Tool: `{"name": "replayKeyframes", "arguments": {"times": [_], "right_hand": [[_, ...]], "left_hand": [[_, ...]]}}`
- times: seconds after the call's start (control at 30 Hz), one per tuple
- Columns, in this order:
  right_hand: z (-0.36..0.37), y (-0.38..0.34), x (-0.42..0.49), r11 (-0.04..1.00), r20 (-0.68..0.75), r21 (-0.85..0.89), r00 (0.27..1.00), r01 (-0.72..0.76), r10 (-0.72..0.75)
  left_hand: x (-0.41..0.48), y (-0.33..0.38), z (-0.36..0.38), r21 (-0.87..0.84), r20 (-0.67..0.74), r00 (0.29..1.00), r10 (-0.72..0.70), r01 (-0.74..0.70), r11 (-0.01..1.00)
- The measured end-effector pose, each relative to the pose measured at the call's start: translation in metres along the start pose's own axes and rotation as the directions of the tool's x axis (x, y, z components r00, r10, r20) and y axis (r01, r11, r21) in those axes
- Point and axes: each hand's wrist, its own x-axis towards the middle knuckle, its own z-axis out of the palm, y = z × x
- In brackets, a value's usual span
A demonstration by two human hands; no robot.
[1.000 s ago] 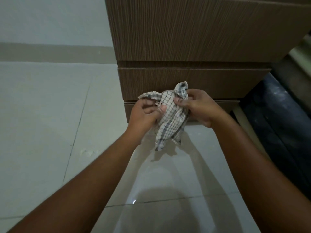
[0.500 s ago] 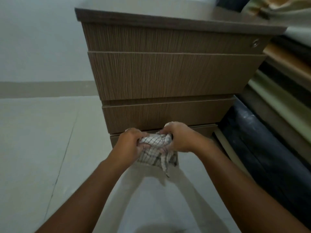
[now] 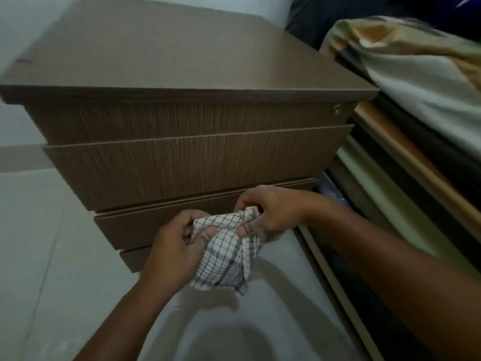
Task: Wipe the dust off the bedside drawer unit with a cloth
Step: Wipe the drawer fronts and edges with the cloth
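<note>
The brown wood-grain bedside drawer unit (image 3: 182, 162) fills the upper middle of the head view, its flat top and three drawer fronts showing. A small round lock sits at the top drawer's right end. A white cloth with dark checks (image 3: 226, 254) hangs bunched in front of the lowest drawers. My left hand (image 3: 174, 246) grips the cloth's left side, and my right hand (image 3: 268, 212) pinches its upper right edge. The cloth is held off the floor, close to the unit's lower front; whether it touches the wood I cannot tell.
Pale floor tiles (image 3: 39, 256) spread to the left and below. A bed (image 3: 406, 162) with a wooden side rail and striped bedding stands tight against the unit's right side. A light wall with a grey skirting band (image 3: 20, 157) lies behind on the left.
The view has tilted up, bringing the unit's top into sight. Both hands keep hold of the cloth, which now hangs spread lower between them, in front of the bottom drawers.
</note>
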Motion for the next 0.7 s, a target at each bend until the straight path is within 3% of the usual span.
{"name": "replayKeyframes", "arguments": {"times": [0.07, 0.17, 0.33, 0.43, 0.53, 0.6, 0.67, 0.7], "right_hand": [[-0.019, 0.000, -0.026, 0.992, -0.053, 0.124, 0.999, 0.002, 0.004], [-0.064, -0.007, -0.076, 0.933, -0.182, 0.358, 0.983, 0.042, 0.026], [-0.162, -0.023, -0.134, 0.693, -0.406, 0.704, 0.889, 0.155, 0.213], [-0.210, -0.026, -0.130, 0.678, -0.501, 0.721, 0.785, 0.145, 0.365], [-0.238, -0.011, -0.106, 0.716, -0.508, 0.697, 0.723, 0.025, 0.469], [-0.245, -0.003, -0.089, 0.758, -0.518, 0.650, 0.693, -0.063, 0.502], [-0.248, 0.000, -0.078, 0.822, -0.551, 0.536, 0.657, -0.194, 0.514], [-0.247, 0.000, -0.073, 0.856, -0.572, 0.435, 0.648, -0.280, 0.503]], "left_hand": [[-0.002, 0.041, 0.006, -0.134, 0.055, 0.995, -0.085, 0.092, 0.987], [0.003, 0.125, 0.012, -0.261, 0.205, 0.975, -0.083, 0.137, 0.956], [0.054, 0.270, 0.020, -0.197, 0.164, 0.983, -0.082, 0.114, 0.974], [0.097, 0.324, 0.030, -0.117, 0.142, 0.983, -0.120, 0.137, 0.984], [0.135, 0.341, 0.046, -0.064, 0.146, 0.968, -0.206, 0.217, 0.974], [0.153, 0.339, 0.058, 0.015, 0.096, 0.979, -0.177, 0.177, 0.984], [0.162, 0.332, 0.067, 0.248, 0.058, 0.995, -0.077, 0.061, 0.967], [0.164, 0.327, 0.071, 0.426, 0.060, 0.998, -0.014, -0.013, 0.905]]}}
